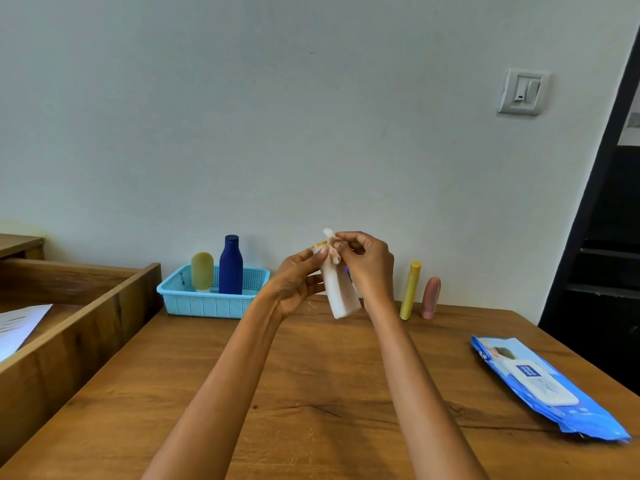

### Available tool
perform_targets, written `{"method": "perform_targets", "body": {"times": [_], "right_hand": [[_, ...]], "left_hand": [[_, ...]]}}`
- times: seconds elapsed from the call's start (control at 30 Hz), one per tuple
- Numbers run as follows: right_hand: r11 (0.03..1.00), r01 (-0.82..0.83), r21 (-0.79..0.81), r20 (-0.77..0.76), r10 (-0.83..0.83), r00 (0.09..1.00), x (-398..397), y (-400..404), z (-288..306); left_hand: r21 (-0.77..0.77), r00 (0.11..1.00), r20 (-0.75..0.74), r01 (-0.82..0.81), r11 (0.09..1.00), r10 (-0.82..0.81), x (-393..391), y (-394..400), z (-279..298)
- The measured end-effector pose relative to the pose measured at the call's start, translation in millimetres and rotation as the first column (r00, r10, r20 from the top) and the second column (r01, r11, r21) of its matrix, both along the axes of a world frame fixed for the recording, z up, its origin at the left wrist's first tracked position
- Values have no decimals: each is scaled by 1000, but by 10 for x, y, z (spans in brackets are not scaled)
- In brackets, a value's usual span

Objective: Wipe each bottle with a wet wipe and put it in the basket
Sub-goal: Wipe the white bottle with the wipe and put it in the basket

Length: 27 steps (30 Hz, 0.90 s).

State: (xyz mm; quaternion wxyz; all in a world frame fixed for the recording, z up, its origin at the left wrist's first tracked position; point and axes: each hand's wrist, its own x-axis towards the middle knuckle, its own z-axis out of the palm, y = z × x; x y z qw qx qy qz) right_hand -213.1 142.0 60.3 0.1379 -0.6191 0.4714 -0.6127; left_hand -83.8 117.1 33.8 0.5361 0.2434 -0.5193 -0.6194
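No legible text on anything.

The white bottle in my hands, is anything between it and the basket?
Nothing visible blocks it. The white bottle is held above the table, and the blue basket sits to its left, holding the navy bottle and olive bottle with room toward its right.

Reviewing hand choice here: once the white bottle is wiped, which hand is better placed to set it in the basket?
Left hand: it holds the white bottle and is nearer the basket.

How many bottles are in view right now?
5: olive bottle and navy bottle in the basket, white bottle in both hands, yellow bottle and pink bottle by the wall.
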Motion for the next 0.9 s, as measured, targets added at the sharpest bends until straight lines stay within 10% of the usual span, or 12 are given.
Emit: {"method": "perform_targets", "body": {"times": [0.63, 0.9], "right_hand": [[898, 39, 439, -193, 52, 980, -242, -97, -68], [998, 63, -18, -134, -65, 989, -15, -83, -72]], "left_hand": [[20, 963, -215, -162, 987, 162, 106, -33, -27], [-53, 989, -141, -63, 997, 55, -4, 7, 23]]}}
